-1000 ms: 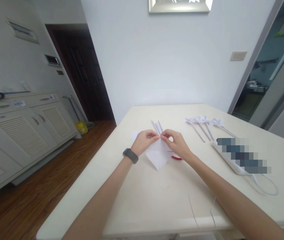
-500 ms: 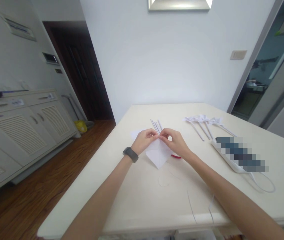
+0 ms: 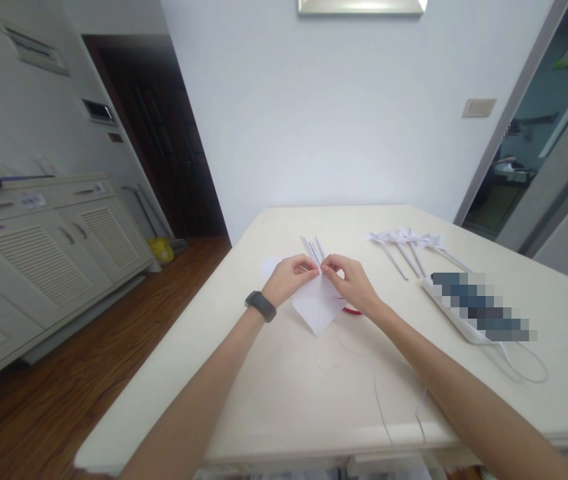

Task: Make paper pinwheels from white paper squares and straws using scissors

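Observation:
A white sheet of paper (image 3: 317,308) lies on the cream table (image 3: 284,400), turned so one corner points toward me. My left hand (image 3: 290,279), with a dark band on its wrist, pinches the paper's far part with closed fingers. My right hand (image 3: 350,283) pinches the same spot from the other side, fingertips almost touching the left ones. Several thin white sticks (image 3: 313,250) lie just beyond both hands. A red object (image 3: 351,310) shows partly from under my right hand and the paper.
Several finished white paper pinwheels on sticks (image 3: 407,244) lie at the back right. A white power strip (image 3: 457,313) with a blurred patch and its cable (image 3: 527,370) lies on the right. Thin paper strips (image 3: 381,407) lie near the front edge. Cabinets stand at left.
Both hands stay pinched on the paper at the same spot; the fingers shift slightly. The view has drifted a little.

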Demonstrator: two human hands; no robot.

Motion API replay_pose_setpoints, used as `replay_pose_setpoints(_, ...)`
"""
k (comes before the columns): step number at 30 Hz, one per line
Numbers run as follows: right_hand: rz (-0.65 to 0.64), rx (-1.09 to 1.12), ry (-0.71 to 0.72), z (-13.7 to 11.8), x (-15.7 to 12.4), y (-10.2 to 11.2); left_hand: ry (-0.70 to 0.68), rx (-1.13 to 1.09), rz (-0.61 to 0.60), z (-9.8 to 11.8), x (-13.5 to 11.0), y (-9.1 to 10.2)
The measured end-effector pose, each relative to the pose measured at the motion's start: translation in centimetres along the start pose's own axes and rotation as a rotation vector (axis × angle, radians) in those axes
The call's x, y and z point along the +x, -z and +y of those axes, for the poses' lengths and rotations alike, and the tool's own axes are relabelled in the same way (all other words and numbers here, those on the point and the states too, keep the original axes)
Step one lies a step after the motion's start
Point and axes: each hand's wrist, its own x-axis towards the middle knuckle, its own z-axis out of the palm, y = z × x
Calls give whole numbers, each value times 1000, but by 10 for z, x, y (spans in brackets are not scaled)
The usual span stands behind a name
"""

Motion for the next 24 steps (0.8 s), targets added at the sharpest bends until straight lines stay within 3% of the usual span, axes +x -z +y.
replay_pose_setpoints(24,13,-4,15,1,0,-1,17,-27,-48,-4,2,-1)
